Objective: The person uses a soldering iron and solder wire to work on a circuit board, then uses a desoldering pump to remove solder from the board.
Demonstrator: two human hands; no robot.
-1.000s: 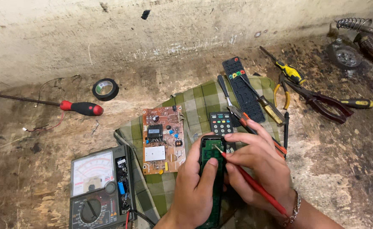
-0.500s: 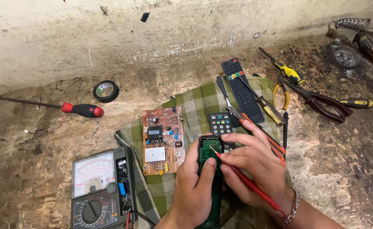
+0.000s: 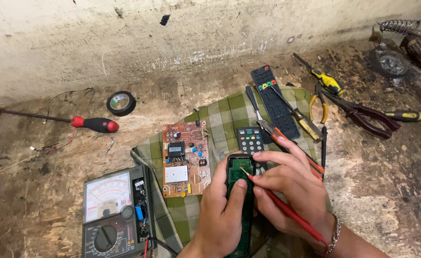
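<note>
A: Status, left to right?

B: Analogue multimeter (image 3: pixel 115 212) at 7 o'clock, lead attached. Left hand (image 3: pixel 222 212) closed around the opened remote's green board (image 3: pixel 240 191) at 6 o'clock. Right hand (image 3: pixel 294 191) pinches the red probe (image 3: pixel 287 210), tip on board.

A: Remaining?

B: Probing appears underway; casing not reassembled.

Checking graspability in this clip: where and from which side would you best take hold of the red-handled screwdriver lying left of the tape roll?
Grip the red-handled screwdriver by its thick red and black handle, coming from above. It lies flat with bare bench on both sides; its thin shaft runs left and offers little to hold. The tape roll sits close behind, so close across the handle's width.
</note>
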